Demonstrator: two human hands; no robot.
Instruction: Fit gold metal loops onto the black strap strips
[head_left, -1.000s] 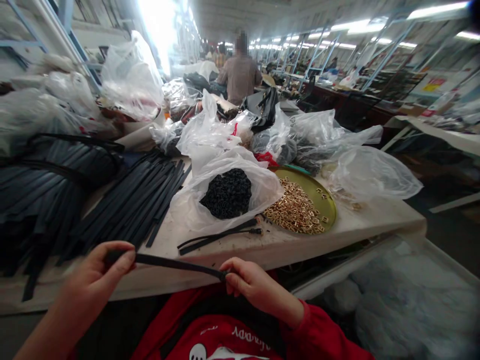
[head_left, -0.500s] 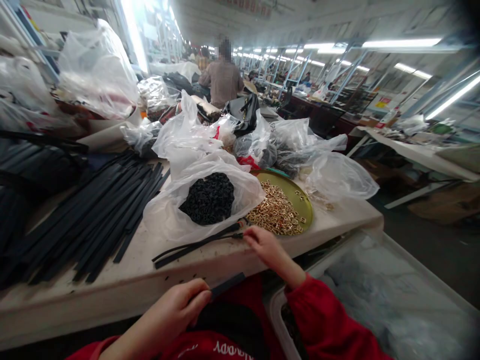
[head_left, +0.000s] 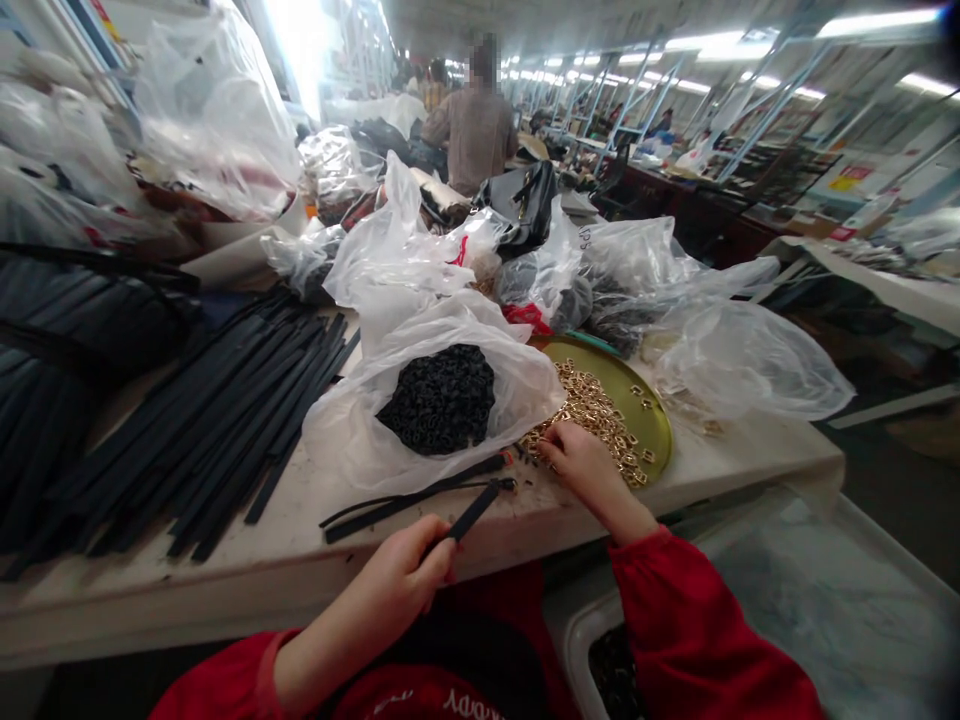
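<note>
My left hand (head_left: 424, 560) is closed around a flat black strap (head_left: 474, 508), whose end points up and right over the table edge. My right hand (head_left: 581, 465) is at the left front of a heap of gold metal buckles (head_left: 604, 425), its thumb and fingers pinched together; what is between them is hidden. The buckles lie on a round gold tray (head_left: 651, 405). To the left, an open white plastic bag (head_left: 337, 450) holds many small black loops (head_left: 439, 400). A few finished-looking black straps (head_left: 409, 505) lie on the table in front of the bag.
A large pile of long black strips (head_left: 217, 430) covers the left of the table (head_left: 285, 560). Clear plastic bags (head_left: 637, 260) crowd the back. A white bin (head_left: 574, 640) stands below, at my right. Another person (head_left: 480, 140) is farther back.
My right hand has moved right and slightly up, from the straps on the table to the buckles. My left hand has lifted its strap up and right. The view has shifted slightly.
</note>
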